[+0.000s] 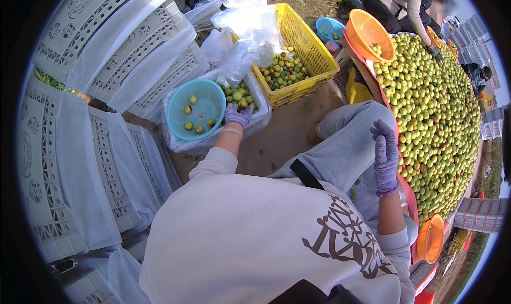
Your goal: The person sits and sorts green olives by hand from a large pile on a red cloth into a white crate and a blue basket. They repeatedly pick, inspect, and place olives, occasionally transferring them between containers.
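Observation:
My left hand (238, 115), in a lilac knit glove, reaches over small green fruits (238, 93) in a plastic-lined crate (261, 116). A brown-patched fruit (242, 103) lies at its fingertips; whether they grip it is unclear. Left of this hand, a light-blue plastic basin (175, 114) with several fruits rests on the crate. My right hand (386, 156), in a matching glove, is raised above my lap with fingers extended and nothing in it, beside a large heap of green fruit (435, 136). The heap lies within a pink-red edge (409, 196).
A yellow plastic crate (307, 48) holds green and browned fruit. Clear plastic bags (255, 52) lie against it. Orange baskets (369, 34) stand at the heap's edge. White crates with cloth liners (100, 144) are stacked left. A co-worker's gloved hand (435, 53) touches the heap.

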